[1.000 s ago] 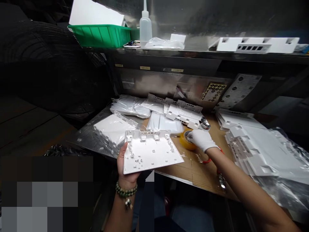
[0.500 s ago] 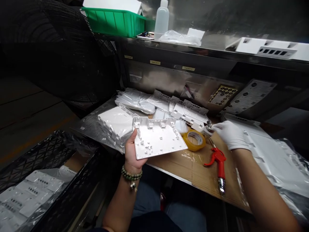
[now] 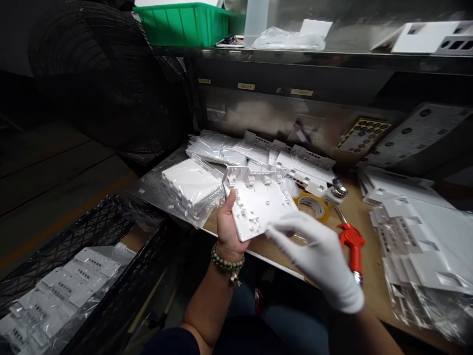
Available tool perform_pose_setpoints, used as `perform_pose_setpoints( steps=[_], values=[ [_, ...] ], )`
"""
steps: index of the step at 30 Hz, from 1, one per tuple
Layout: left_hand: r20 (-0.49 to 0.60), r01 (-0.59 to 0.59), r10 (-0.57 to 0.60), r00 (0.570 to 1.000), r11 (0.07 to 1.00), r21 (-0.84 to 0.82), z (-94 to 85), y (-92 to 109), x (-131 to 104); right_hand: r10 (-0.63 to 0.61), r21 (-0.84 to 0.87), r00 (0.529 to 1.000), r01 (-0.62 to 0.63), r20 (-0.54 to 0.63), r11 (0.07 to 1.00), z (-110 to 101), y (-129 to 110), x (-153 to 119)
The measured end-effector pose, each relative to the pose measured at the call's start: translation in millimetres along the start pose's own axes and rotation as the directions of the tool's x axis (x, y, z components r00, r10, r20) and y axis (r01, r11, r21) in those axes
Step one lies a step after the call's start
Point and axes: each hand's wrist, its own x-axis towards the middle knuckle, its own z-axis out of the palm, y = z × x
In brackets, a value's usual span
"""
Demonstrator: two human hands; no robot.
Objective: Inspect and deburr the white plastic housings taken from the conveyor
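Note:
My left hand holds a white plastic cover by its left side, thumb over the edge. The cover is tilted so its inner face, with small clips and posts, is turned up to me. My right hand wears a white glove. Its fingertips are pinched together at the cover's lower right edge; whether something small is between them is hidden. Behind that hand lie a roll of yellow tape, a small dispenser with a metal top and a red air blow gun.
Bagged white covers lie at the left of the cardboard-topped bench; a stack of covers lies right. More covers fill a black crate at lower left. A shelf above carries a green bin. A large fan stands left.
My right hand has left the metal-topped dispenser and come left and down to the cover's edge. My left hand still holds the cover. The view has shifted a little.

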Motion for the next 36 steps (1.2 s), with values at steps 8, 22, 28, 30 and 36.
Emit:
perform_pose_setpoints(
  steps=[8, 22, 28, 30, 36],
  values=[
    [0.014, -0.017, 0.016, 1.0, 0.995, 0.094, -3.6, -5.9, -2.1, -0.121, -0.073, 0.993, 0.122, 0.011, 0.99, 37.2, -19.0, -21.6],
    [0.004, -0.006, 0.006, 1.0, 0.998, 0.067, -1.1, -6.6, 1.0, -0.038, -0.084, 0.999, 0.037, -0.01, 0.996, 30.7, -14.5, -21.8],
    [0.017, 0.049, -0.05, 0.999, 0.997, 0.066, 4.0, -10.3, -1.9, -0.056, -0.074, 0.998, 0.056, 0.009, 0.996, 36.0, -20.2, -19.4],
    [-0.022, 0.036, -0.034, 0.999, 0.998, 0.059, 4.0, -7.3, -2.5, -0.026, -0.138, 1.0, 0.026, 0.001, 0.99, 31.0, -12.3, -18.7],
    [-0.058, -0.002, 0.004, 0.998, 0.999, 0.043, -14.4, 21.8, -1.7, 0.123, -0.146, 0.942, -0.175, -0.313, 0.974, -20.7, 30.5, -27.5]
  ],
)
